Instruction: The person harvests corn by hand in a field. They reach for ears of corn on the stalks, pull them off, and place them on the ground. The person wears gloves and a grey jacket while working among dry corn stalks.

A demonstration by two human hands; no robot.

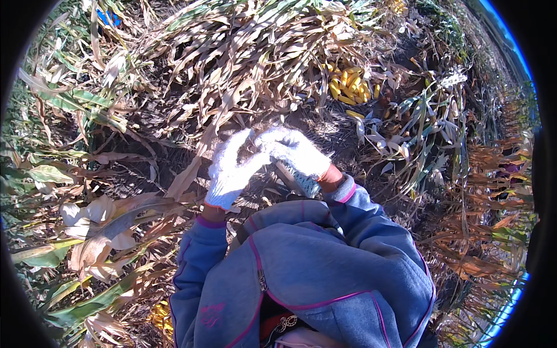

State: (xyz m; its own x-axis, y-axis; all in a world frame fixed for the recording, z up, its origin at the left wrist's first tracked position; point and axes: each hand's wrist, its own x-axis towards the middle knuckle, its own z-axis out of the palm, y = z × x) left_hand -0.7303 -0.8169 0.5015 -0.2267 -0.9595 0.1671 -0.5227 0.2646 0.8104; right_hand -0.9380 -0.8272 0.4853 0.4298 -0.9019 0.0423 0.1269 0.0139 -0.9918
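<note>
Both hands wear white knitted gloves and meet in front of the body, over the ground. My left hand has its fingers raised and its thumb stretched towards the other glove. My right hand is bent inward with its fingers curled, close to the left thumb. Glare washes out the gloves, so whether anything small lies between them cannot be told. Below the right glove, a greenish patterned item and a brownish strip show near the wrist. A long dry corn leaf lies left of the left glove.
Cut corn stalks with dry leaves are heaped ahead. A pile of husked yellow corn ears lies ahead to the right, and another yellow pile at lower left. Pale husks litter the right side. A blue object shows at upper left.
</note>
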